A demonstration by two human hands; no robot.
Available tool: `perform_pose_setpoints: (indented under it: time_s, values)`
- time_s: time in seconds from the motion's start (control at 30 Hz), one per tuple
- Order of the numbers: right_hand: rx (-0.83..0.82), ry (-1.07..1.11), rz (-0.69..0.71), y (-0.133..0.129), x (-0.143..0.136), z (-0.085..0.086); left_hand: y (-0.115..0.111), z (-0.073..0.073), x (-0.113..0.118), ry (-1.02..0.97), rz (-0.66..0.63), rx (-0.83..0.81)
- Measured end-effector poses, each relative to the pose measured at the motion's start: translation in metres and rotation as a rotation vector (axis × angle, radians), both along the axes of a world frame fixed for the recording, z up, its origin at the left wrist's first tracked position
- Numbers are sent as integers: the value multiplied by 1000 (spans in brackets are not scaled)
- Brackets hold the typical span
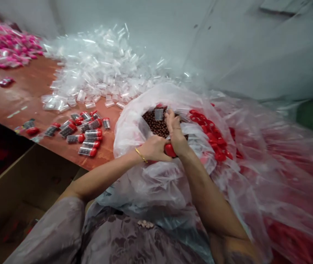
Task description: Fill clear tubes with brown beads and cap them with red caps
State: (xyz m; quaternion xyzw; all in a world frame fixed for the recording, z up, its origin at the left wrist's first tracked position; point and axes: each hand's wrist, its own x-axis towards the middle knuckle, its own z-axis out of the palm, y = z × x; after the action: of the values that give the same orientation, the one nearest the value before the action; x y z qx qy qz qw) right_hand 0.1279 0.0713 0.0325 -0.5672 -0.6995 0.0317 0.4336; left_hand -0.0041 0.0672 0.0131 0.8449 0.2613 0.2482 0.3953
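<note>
Low over the open plastic bag (129,128), my left hand (153,147) is closed around a small tube with a red cap (170,150); the tube's body is hidden by the fingers. The heel of my right hand (176,134) rests against that cap, its fingers stretched forward above the beads. Dark brown round beads (156,123) fill the bag's opening, and a clear empty tube (158,114) lies on them. Loose red caps (214,137) lie in the plastic just right of my right hand.
Several filled, red-capped tubes (92,134) lie on the reddish-brown table (35,86) to the left. Behind them is a large heap of clear tubes (101,62) against the wall. Pink-capped tubes (8,46) are piled far left. A cardboard box (32,176) stands below the table edge.
</note>
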Motion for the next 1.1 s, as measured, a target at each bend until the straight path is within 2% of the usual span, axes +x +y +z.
perform_pose_setpoints:
  time_s: [0.1, 0.23, 0.33, 0.47, 0.57, 0.67, 0.77, 0.87, 0.93, 1.03, 1.1]
  values:
    - [-75, 5, 18, -6, -14, -10, -1, -3, 2, 41, 37, 47]
    - [58, -44, -88, -19, -10, 1, -4, -4, 7, 87, 97, 83]
    - [133, -18, -85, -30, -2, 7, -4, 3, -1, 18, 123, 36]
    - [121, 106, -62, -48, 8, -1, -3, 17, -39, -248, 276, -101]
    - [66, 150, -116, -59, 16, -17, 7, 17, -78, -425, 369, -255]
    - [21, 171, -143, -62, 21, -33, 22, 3, -115, -420, 627, -389]
    - [2, 188, -161, -63, 22, -40, 33, -20, -144, -293, 819, -350]
    - [1, 221, -175, -64, 20, -40, 39, -42, -160, -62, 890, -218]
    - [7, 262, -173, -64, 20, -41, 41, -53, -161, 98, 920, -126]
    - [-15, 342, -162, -64, 20, -44, 44, -63, -153, 218, 920, -51]
    - [-49, 398, -169, -64, 20, -44, 45, -64, -145, 294, 892, 0]
